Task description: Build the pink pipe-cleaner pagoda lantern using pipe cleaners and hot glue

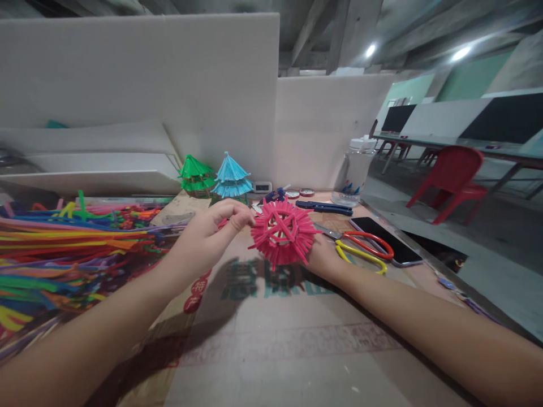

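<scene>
A pink pipe-cleaner piece (283,230), round and spiky with an open frame at its centre, is held up in front of me above the table. My left hand (231,223) is at its left edge, thumb and fingertips pinched together on it. My right hand (320,254) reaches up behind its lower right side, and the piece hides the fingers. Beyond it stand a green pipe-cleaner pavilion (196,174) and a light blue one (232,176), each with two tiered roofs.
Bundles of coloured pipe cleaners (63,254) cover the left side. To the right lie scissors (365,249) with red and yellow handles, a phone (382,240) and a dark blue utility knife (324,207). A clear bottle (352,172) stands behind them. White boards (139,79) rise at the back.
</scene>
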### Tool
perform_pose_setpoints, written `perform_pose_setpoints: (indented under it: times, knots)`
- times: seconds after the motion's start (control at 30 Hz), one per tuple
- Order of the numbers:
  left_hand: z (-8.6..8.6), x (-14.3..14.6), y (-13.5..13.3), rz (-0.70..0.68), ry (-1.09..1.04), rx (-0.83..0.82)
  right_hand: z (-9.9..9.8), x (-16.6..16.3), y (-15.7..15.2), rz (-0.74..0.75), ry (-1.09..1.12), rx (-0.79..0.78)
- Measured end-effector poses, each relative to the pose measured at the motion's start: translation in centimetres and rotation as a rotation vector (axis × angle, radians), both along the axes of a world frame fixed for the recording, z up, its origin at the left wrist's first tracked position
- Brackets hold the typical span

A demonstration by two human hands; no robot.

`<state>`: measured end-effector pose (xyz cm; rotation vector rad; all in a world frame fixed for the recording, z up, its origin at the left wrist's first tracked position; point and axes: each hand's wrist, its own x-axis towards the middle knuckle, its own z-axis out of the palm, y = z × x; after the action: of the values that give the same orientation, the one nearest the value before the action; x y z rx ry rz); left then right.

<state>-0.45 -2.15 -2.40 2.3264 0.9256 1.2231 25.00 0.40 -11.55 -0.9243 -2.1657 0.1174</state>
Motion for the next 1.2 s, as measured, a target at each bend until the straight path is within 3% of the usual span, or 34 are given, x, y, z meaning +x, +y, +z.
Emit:
perform_pose_setpoints:
  times: [0.13, 0.27, 0.57, 0.83, 1.2]
  knots:
    - [-0.2, 0.1, 0.4, 0.074, -0.023, -0.085, -0.2, 0.6, -0.1, -0.006, 0.018, -0.010]
    - [-0.2, 0.4, 0.3, 0.072, -0.011, -0.051, -0.4, 0.0, -0.5, 0.040, 0.067, -0.041]
    - [0.3, 1.2, -0.1, 0.092, 0.089, 0.240, -0.2, -0.9, -1.1, 0.174, 0.155, -0.242]
    - [1.6, 4.0, 1.0, 0.106, 0.416, 0.713, -0.4, -0.9, -0.7, 0.214, 0.136, -0.246]
    - [-0.1, 3.9, 0.5, 0.178, 0.426, 0.777, -0.3, -1.1, -0.9, 0.222, 0.183, -0.269]
